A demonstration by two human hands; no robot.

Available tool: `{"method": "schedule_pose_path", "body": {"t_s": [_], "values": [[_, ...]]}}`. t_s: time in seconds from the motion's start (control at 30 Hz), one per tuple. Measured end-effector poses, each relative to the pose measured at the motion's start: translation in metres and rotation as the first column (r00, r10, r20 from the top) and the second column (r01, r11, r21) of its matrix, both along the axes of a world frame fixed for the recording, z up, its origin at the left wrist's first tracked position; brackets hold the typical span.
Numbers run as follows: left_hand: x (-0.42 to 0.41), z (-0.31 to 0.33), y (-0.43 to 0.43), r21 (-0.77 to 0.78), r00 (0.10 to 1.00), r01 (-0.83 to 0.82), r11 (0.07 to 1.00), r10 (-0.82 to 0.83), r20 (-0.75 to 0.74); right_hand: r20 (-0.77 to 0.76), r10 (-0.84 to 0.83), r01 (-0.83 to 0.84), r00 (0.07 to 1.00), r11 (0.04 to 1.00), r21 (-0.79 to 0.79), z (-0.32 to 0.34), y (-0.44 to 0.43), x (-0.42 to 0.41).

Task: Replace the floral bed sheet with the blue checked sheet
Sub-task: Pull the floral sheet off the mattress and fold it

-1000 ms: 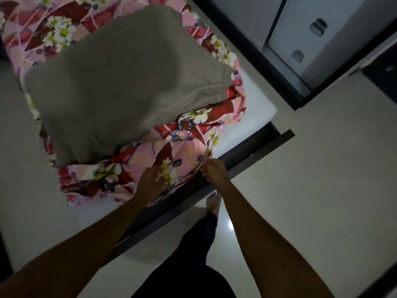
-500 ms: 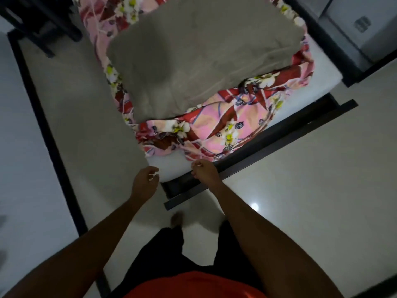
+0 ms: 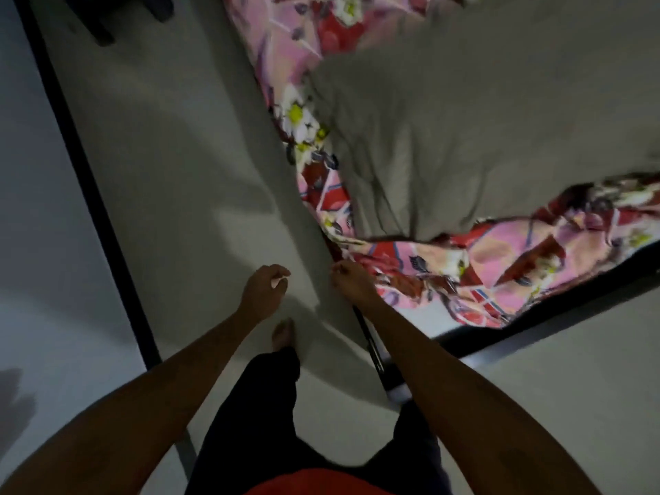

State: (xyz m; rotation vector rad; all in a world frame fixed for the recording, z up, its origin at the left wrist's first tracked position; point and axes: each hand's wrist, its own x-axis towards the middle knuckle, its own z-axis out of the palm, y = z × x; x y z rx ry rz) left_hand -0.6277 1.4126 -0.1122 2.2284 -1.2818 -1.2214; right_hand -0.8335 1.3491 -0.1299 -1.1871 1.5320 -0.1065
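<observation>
2 hands are apart at mid-frame: the right hand (image 3: 351, 284) pinches the floral sheet (image 3: 428, 267) by its corner, seemingly to strip it, while the left hand (image 3: 263, 291) hangs loosely curled, empty.

Left hand (image 3: 264, 291) has let go of the floral sheet (image 3: 428, 276) and now hangs over the bare mattress (image 3: 178, 173). Right hand (image 3: 351, 284) has shifted to the sheet's corner, grip unclear.
</observation>
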Motion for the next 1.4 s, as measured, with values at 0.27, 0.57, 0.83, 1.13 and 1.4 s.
{"method": "schedule_pose_path", "body": {"t_s": [0.27, 0.57, 0.83, 1.13, 1.4], "values": [[0.216, 0.058, -0.139, 0.003, 0.996, -0.017, 1.000, 0.017, 0.082, 0.065, 0.102, -0.102, 0.993, 0.995, -0.004, 0.045, -0.123, 0.162], [0.300, 0.101, -0.337, -0.092, 0.992, -0.128, 0.988, 0.129, 0.009, 0.126, -0.004, 0.016, 0.992, 0.995, -0.095, 0.047, -0.324, 0.263], [0.373, 0.095, -0.496, -0.007, 0.966, -0.260, 0.966, 0.260, 0.001, 0.113, 0.022, -0.021, 0.993, 1.000, -0.007, 0.028, -0.507, 0.369], [0.478, 0.096, -0.659, 0.019, 0.934, -0.335, 0.942, 0.335, -0.122, 0.001, 0.170, -0.170, 0.985, 0.985, -0.019, 0.058, -0.705, 0.487], [0.615, 0.064, -0.837, 0.127, 0.982, -0.171, 0.977, 0.180, -0.057, -0.010, 0.229, -0.228, 0.973, 0.972, 0.052, 0.040, -0.893, 0.628]]}}
